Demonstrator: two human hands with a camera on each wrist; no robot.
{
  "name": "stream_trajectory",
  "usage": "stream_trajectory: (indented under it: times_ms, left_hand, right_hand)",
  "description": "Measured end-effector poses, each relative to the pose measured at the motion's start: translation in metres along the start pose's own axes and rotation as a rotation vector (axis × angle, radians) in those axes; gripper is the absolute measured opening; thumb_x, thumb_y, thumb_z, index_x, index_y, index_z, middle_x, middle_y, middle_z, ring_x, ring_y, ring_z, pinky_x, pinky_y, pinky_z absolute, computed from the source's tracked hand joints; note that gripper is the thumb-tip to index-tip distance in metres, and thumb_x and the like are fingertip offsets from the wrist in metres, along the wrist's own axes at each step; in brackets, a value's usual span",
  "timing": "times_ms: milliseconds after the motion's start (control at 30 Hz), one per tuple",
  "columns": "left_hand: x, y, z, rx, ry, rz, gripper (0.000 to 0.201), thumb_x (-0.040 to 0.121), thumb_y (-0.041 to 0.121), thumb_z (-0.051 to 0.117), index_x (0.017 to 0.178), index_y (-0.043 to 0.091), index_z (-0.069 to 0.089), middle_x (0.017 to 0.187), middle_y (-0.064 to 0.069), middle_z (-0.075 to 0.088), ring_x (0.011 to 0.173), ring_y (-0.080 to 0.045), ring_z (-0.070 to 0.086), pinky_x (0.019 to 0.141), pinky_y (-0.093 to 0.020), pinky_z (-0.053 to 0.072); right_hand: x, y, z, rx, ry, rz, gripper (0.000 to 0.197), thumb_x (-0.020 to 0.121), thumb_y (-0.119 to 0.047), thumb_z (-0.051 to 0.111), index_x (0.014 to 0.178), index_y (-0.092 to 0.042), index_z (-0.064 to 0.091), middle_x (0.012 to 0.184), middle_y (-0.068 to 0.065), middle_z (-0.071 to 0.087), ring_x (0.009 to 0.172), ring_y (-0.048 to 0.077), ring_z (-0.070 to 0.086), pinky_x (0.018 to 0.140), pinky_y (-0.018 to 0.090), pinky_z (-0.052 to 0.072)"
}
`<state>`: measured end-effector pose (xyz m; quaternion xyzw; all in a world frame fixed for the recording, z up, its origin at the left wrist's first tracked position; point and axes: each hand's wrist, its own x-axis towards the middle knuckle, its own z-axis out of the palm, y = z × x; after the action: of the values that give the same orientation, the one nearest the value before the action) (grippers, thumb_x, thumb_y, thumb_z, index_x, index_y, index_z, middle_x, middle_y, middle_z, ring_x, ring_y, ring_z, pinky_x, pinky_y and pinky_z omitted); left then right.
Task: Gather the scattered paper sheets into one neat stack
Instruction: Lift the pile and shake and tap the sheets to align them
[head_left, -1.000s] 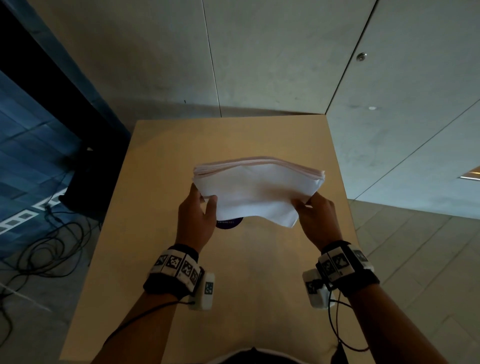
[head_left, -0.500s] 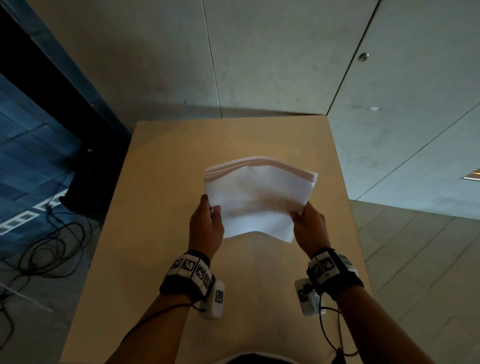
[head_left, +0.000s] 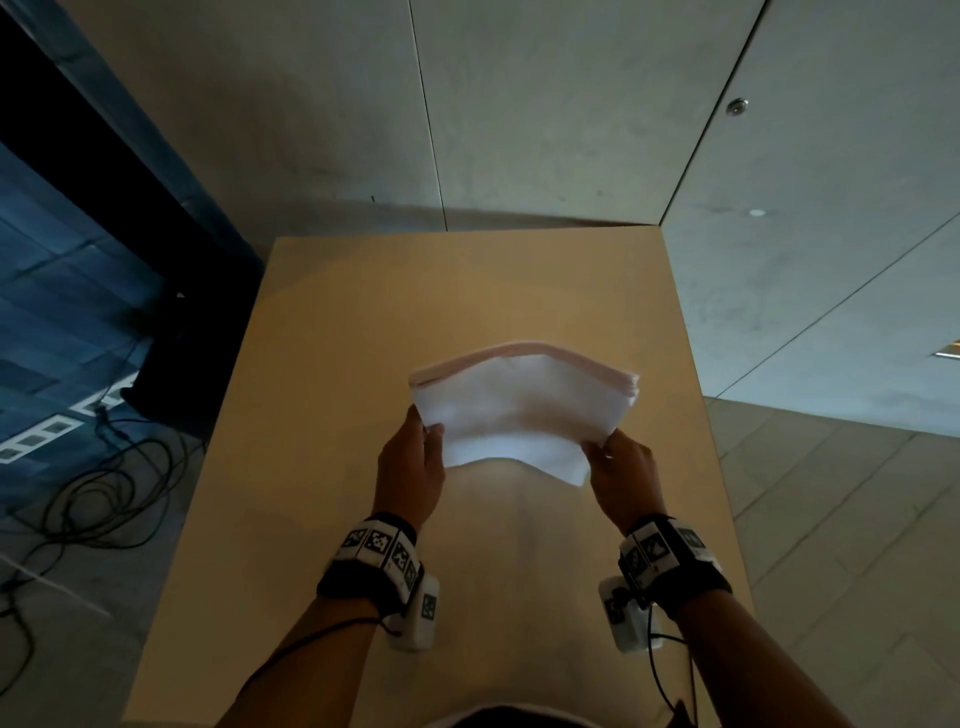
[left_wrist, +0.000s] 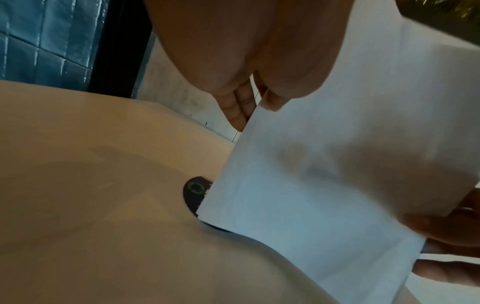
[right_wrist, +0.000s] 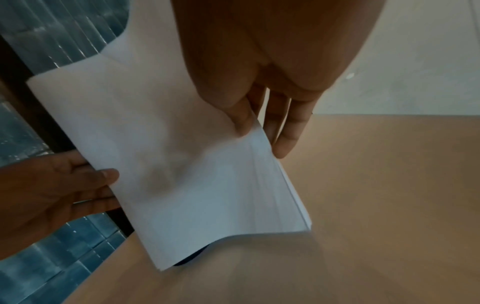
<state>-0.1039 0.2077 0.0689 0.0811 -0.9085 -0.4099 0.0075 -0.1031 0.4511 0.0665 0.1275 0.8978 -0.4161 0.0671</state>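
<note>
A stack of white paper sheets (head_left: 519, 415) is held upright on edge over the middle of the wooden table (head_left: 363, 312), bowed upward at its top edge. My left hand (head_left: 415, 457) grips the stack's left side, thumb on the near face. My right hand (head_left: 618, 467) grips its right side. In the left wrist view the paper (left_wrist: 337, 164) fills the right half, with my left hand (left_wrist: 249, 98) holding its edge. In the right wrist view the stack (right_wrist: 194, 174) has its lower edge down on the table (right_wrist: 389, 185), with my right hand (right_wrist: 259, 123) pinching its side.
A small dark round object (left_wrist: 196, 191) lies on the table, mostly hidden behind the paper. Cables (head_left: 78, 493) lie on the floor to the left of the table. A concrete wall (head_left: 519, 104) stands behind the far edge.
The stack has come down and toward me, now covering the dark round object in the head view. Its edges look more even, and both hands have kept their grip.
</note>
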Motion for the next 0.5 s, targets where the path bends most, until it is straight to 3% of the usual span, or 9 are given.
stream_trajectory:
  times_ms: [133,300,400,500]
  left_hand:
    - [-0.001,0.003,-0.007,-0.014,0.059,0.100,0.024,0.099,0.016,0.049,0.117,0.002,0.056,0.102,-0.014,0.071,0.094,-0.024,0.067,0.076,-0.028,0.051]
    - [-0.002,-0.004,0.003,0.068,-0.064,-0.029,0.039,0.100,0.024,0.046,0.129,-0.002,0.049,0.114,-0.016,0.067,0.106,-0.028,0.064,0.087,-0.035,0.052]
    - [0.003,0.012,-0.002,0.094,-0.017,0.050,0.028,0.099,0.017,0.048,0.121,0.001,0.055,0.098,-0.011,0.069,0.092,-0.025,0.066,0.075,-0.024,0.045]
    - [0.014,0.033,-0.017,0.194,-0.021,0.191,0.022,0.097,0.013,0.049,0.115,0.006,0.059,0.089,-0.009,0.070,0.082,-0.030,0.067,0.068,-0.024,0.042]
  right_hand:
    - [-0.002,-0.002,-0.006,-0.013,0.034,-0.010,0.021,0.093,-0.014,0.055,0.101,0.000,0.068,0.098,0.018,0.073,0.088,0.034,0.067,0.069,0.027,0.041]
    - [0.004,0.002,-0.001,0.029,-0.066,0.082,0.027,0.092,-0.014,0.054,0.115,-0.005,0.064,0.109,0.016,0.072,0.095,0.033,0.067,0.073,0.028,0.042]
    - [0.013,0.007,-0.003,0.075,-0.129,0.145,0.031,0.089,-0.017,0.058,0.119,-0.010,0.064,0.114,0.012,0.071,0.096,0.032,0.068,0.080,0.034,0.051]
    - [0.018,0.017,-0.011,0.135,-0.232,0.194,0.041,0.079,-0.016,0.064,0.120,-0.020,0.061,0.113,0.008,0.070,0.102,0.031,0.066,0.086,0.044,0.055]
